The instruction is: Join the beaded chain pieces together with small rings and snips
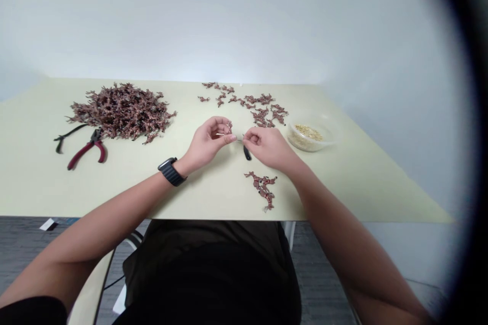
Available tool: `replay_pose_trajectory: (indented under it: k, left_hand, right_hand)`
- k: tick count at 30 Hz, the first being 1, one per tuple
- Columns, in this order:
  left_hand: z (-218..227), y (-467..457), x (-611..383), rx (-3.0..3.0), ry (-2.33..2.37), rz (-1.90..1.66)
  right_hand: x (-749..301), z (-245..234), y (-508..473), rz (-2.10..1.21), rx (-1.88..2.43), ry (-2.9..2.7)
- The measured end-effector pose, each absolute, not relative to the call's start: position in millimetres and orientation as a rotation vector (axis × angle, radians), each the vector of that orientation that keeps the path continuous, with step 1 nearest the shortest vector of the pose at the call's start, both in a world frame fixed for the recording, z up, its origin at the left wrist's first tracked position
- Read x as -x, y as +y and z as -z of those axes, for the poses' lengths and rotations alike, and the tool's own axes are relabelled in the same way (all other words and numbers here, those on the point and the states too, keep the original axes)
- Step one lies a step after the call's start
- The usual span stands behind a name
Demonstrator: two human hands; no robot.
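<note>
In the head view, a thin pale wire is pinched between the left hand and the right hand, with a small reddish-brown sprig at the left fingers and a black-tipped piece below the right. If the pinch were loosened, the sprig could be dropped among the loose sprigs at far right. The clear plastic tub of pale grains could be tipped by a careless sweep of the right hand, which is near it.

Plastic tub just right of the hands

Counting now: one left hand, one right hand, one thin wire, two pliers, red-handled and black-handled, one plastic tub, one big copper-wire heap!
</note>
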State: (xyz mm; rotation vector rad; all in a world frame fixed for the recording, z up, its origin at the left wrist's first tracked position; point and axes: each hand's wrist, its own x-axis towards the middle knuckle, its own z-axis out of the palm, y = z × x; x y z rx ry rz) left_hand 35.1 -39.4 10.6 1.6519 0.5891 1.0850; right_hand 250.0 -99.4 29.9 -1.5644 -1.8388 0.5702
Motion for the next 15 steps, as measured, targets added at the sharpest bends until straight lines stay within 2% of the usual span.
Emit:
replay_pose_trajectory:
  k: [3, 15]
  left_hand:
    - [-1.9, -29.7, -34.4, -1.379, 0.623, -1.013]
    - [8.0, -20.0, -30.2, -1.3, 0.688, -0.946]
  right_hand:
    - [-245.0, -16.6, -94.7, -0.358, 1.634, -2.038]
    - [-224.3, -2.2, -91.2, -0.245, 1.824, -2.184]
